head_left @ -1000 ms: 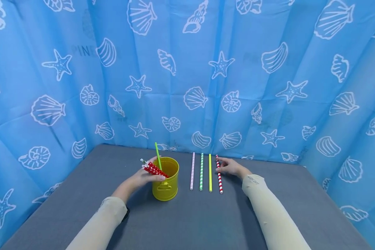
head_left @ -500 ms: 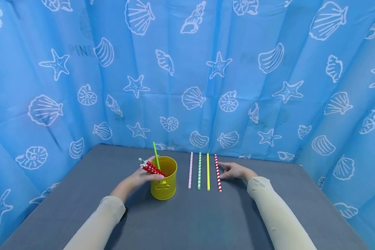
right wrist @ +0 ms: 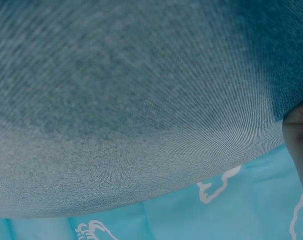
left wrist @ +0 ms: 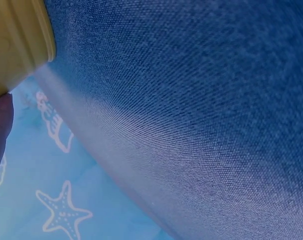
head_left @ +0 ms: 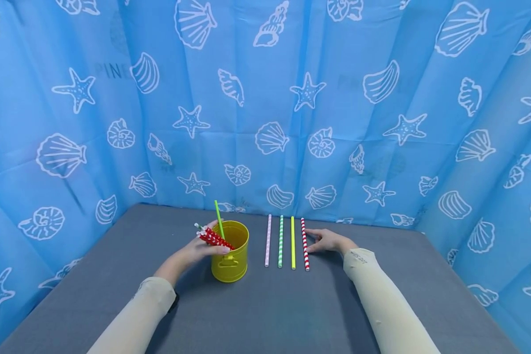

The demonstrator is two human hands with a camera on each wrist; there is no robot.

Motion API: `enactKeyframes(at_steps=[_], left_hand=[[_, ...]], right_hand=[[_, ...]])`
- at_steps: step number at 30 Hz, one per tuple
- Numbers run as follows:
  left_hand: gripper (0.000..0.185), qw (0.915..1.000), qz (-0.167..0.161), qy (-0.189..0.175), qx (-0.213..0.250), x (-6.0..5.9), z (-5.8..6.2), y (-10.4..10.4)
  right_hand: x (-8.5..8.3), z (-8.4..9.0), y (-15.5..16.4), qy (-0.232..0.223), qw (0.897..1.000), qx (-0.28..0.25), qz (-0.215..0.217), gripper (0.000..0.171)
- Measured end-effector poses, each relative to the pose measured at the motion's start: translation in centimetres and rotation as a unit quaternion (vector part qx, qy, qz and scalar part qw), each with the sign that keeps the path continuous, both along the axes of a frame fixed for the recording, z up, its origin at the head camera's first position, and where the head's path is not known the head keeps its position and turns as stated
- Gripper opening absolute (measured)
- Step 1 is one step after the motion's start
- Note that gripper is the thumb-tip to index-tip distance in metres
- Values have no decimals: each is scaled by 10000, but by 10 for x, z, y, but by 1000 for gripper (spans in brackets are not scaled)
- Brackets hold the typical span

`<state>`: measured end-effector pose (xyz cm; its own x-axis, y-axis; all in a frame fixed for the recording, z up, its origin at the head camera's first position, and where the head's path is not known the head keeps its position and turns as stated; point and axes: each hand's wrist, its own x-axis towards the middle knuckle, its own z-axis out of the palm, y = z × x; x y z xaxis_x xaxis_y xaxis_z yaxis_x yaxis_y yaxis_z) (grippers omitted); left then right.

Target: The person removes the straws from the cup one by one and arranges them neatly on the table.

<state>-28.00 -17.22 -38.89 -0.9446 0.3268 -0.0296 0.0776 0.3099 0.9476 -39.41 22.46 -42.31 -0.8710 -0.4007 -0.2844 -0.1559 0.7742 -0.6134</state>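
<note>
Faint grey lettering "PINE" on the blue curtain point(head_left: 265, 98), upper left, partly lost in a fold; small unreadable print on the right sleeve point(head_left: 358, 255). White shells and starfish printed all over the curtain, hung on three sides. Grey woven counter point(head_left: 265, 305) below, weave plain in both wrist views.

Left hand point(head_left: 199, 248), grip clamped on a bundle of red dotted straws point(head_left: 214, 238), held slanting over the rim of the yellow bucket point(head_left: 230, 250). One green straw point(head_left: 219, 220) standing in the bucket.

Right hand point(head_left: 329, 241), grip apart, fingers relaxed, fingertips at the red-striped straw point(head_left: 305, 243). Just left of it, in a parallel row: yellow straw point(head_left: 292, 242), green-striped straw point(head_left: 280, 241), pink straw point(head_left: 267, 240).
</note>
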Motion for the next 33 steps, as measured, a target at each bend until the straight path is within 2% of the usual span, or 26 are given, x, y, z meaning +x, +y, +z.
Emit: enactKeyframes(at_steps=[4, 8, 15, 20, 27, 33], left_hand=[[96, 10000, 6, -7, 15, 1, 0, -1], [95, 10000, 17, 10, 31, 1, 0, -1], [95, 9999, 9, 29, 109, 1, -1, -1], [95, 9999, -3, 49, 103, 3, -1, -3], [96, 9999, -23, 59, 87, 2, -2, -3], [96, 9999, -74, 59, 129, -2, -4, 0]], right_hand=[[2, 1, -5, -166, 9993, -68, -317, 84], [9, 6, -10, -127, 9991, -27, -411, 79], [3, 2, -8, -173, 9990, -73, -404, 82], [-4, -2, -2, -218, 9993, -273, -102, 88], [10, 4, -10, -79, 9988, -294, -380, 81], [16, 2, -5, 147, 9983, -530, -210, 81]])
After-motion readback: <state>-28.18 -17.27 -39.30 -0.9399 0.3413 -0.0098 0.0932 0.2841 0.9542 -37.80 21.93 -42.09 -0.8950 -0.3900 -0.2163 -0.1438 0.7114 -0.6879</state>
